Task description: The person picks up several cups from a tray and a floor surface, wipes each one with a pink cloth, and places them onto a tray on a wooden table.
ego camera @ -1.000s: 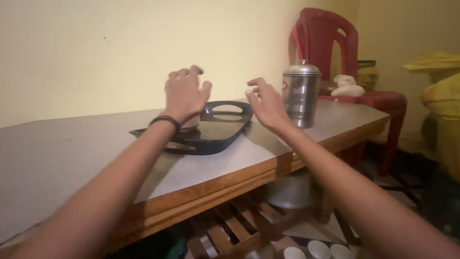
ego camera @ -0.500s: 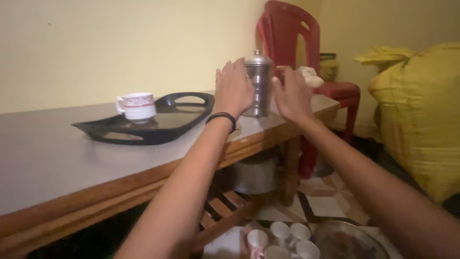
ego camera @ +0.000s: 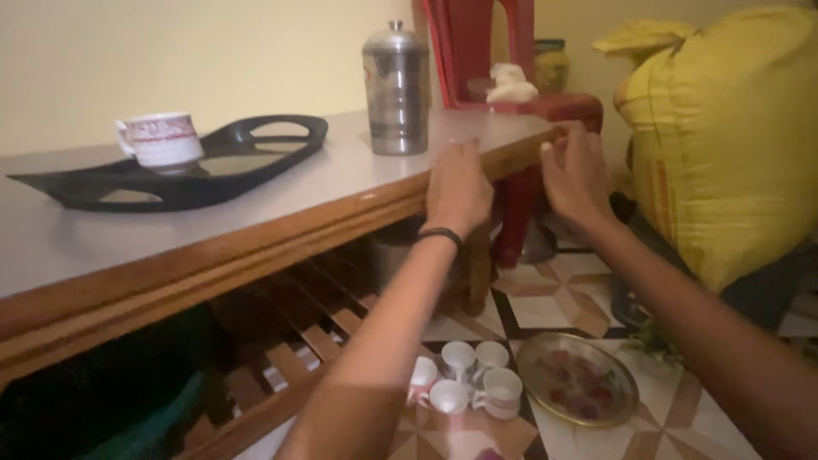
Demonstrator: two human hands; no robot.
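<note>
Person's reaching fwd w/ both hands at the table (ego camera: 281, 223) edge. Left hand (ego camera: 458, 189), fingers loosely curled, holding nothing, is sitting at the wooden rim just below the steel canister (ego camera: 395, 89). Right hand (ego camera: 574, 177) is hanging half-open, empty, near the table's corner. White cup (ego camera: 160, 139) is sitting on black tray (ego camera: 183, 183), well apart to the left.

Left hand (ego camera: 457, 189) and right hand (ego camera: 575, 175) at the front edge of the tabletop (ego camera: 281, 200), fingers loose, holding nothing. Steel canister (ego camera: 395, 89) upright just beyond; cup (ego camera: 159, 139) on black tray (ego camera: 183, 175) farther left. White cups (ego camera: 464, 383) and round metal plate (ego camera: 578, 379) on floor below.
</note>
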